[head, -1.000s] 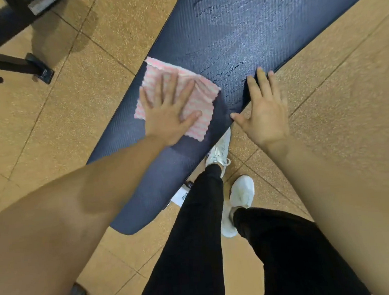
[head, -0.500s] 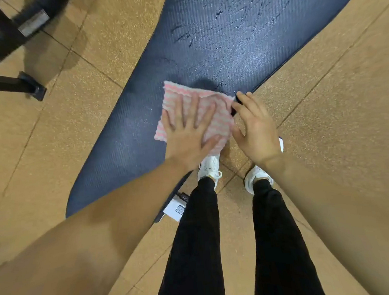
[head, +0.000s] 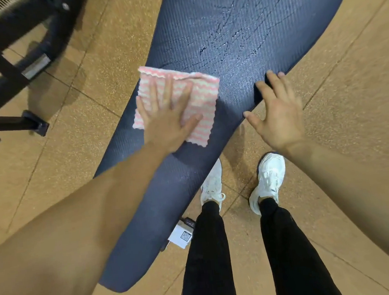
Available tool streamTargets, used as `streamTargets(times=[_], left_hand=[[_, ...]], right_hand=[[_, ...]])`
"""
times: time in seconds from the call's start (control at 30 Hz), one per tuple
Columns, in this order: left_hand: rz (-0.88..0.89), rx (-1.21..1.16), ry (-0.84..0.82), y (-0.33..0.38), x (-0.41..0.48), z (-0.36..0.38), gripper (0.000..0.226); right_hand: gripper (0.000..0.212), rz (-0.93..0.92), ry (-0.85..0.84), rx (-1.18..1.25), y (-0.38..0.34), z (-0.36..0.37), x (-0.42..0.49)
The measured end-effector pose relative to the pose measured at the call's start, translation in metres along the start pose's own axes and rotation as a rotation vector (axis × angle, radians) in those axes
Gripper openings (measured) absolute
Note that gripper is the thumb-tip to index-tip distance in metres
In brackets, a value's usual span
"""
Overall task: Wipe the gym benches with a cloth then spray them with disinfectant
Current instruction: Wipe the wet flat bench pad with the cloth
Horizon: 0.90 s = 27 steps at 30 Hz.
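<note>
1. The bench pad [head: 238, 39] is dark blue, ribbed upholstery that runs from the upper right of the frame to the lower left. Wet streaks glisten on it at upper centre.
2. The cloth [head: 199, 100] is a pink-and-white striped square. It lies flat on the pad at centre frame, with its left side at the pad's left edge.
3. Your left hand [head: 165, 117] lies flat on the cloth with fingers straight and spread. The palm presses down and nothing is clasped.
4. Your right hand [head: 277, 117] is right of centre with fingers extended, and it holds nothing. Its tips touch the pad's right edge and the thumb is splayed over the floor [head: 347, 88].
5. Handling:
   - The cloth looks light, soft and limp, so it will probably bunch if you push it by a corner. Keep the palm over its middle.
   - The pad looks firm and cushioned. Its ribs should give drag, though the wet patches may be slick.
6. Change from 0.5 s ago:
   - Then, the cloth sat at the pad's right edge, touching the right fingers.
   - Now it has crossed to the left edge and the 2 hands are well apart, which suggests a sideways wiping stroke.
7. A black equipment frame [head: 8, 69] stands at upper left, and 2 white shoes [head: 269, 178] are at lower centre. No spray bottle shows.
</note>
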<state>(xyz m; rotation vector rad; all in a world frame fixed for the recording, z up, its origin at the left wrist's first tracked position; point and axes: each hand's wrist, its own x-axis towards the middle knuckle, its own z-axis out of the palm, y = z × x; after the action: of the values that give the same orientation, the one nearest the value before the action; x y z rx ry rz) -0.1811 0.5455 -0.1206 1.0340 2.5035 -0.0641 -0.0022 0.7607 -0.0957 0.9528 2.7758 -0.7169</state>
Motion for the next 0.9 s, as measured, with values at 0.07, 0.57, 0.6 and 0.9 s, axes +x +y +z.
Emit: streamTargets(times=[0.07,0.57,0.6,0.9], left_hand=[[-0.120,-0.026,0.019,-0.011,0.025,-0.015,0.079],[0.220,0.103,0.027,0.070,0.005,0.011,0.088],[0.269,0.118,0.043,0.076,-0.001,0.016,0.089],[0.241,0.091,0.082,0.078,0.011,0.014,0.082]], right_hand=[[0.070,-0.007,0.003,-0.013,0.001,0.000,0.001],[0.065,-0.058,0.058,0.044,0.012,-0.003,0.008],[0.063,-0.064,0.063,0.048,0.013,-0.003,0.008],[0.053,-0.042,-0.003,0.139,0.016,-0.013,0.011]])
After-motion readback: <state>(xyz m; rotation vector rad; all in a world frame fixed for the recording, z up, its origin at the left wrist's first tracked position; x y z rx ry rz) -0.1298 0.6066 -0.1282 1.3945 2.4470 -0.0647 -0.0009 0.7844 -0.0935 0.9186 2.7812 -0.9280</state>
